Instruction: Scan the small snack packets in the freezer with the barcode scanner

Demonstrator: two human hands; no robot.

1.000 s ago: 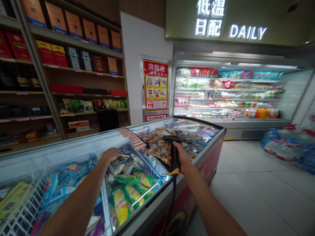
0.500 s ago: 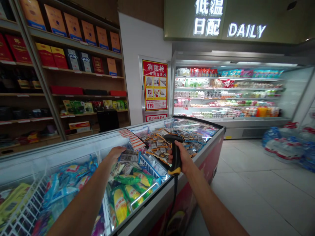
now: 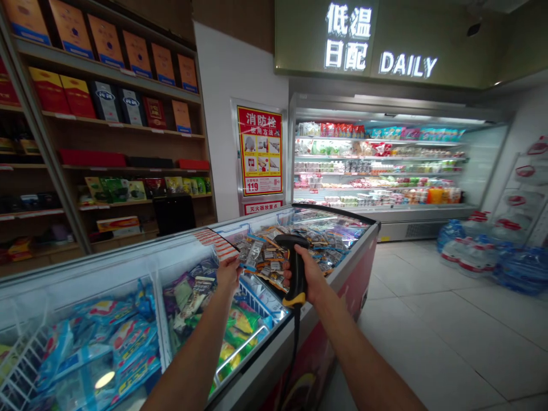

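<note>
My right hand (image 3: 311, 275) is wrapped round the grip of a black and yellow barcode scanner (image 3: 297, 274), held upright over the freezer's front rim with its cable hanging down. My left hand (image 3: 229, 273) has its fingers closed on the near end of a small blue-edged packet (image 3: 256, 252), which has a pale printed side. This packet is to the left of the scanner, above a pile of brown and orange packets (image 3: 274, 267). Below my left forearm, green and yellow corn-shaped packs (image 3: 240, 321) lie in a wire basket.
The chest freezer (image 3: 362, 237) runs diagonally before me, with blue bags (image 3: 128, 342) at its left. A striped card (image 3: 217, 244) lies by the packets. Shelves of boxes (image 3: 100, 157) stand left, a lit chiller (image 3: 377, 165) behind. Bottled water (image 3: 475, 251) sits on the floor at right.
My left hand has moved to the right with the packet, which now sits closer to the scanner and is turned more upright. The view has shifted slightly to the right.
</note>
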